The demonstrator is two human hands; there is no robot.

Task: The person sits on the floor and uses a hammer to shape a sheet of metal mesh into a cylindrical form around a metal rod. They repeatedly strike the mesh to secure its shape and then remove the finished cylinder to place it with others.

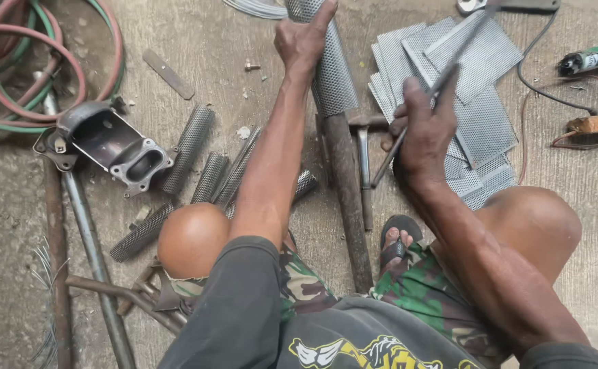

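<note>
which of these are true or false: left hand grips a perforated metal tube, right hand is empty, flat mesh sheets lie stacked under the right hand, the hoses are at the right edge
1. The left hand grips a perforated metal tube. True.
2. The right hand is empty. False: it holds a thin metal rod.
3. Flat perforated sheets lie stacked beneath the right hand. True.
4. The coiled hoses are at the right edge. False: they lie at the upper left.

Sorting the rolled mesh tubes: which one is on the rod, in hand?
The perforated tube under the left hand, sleeved over the rusty rod; the others lie loose.
</note>
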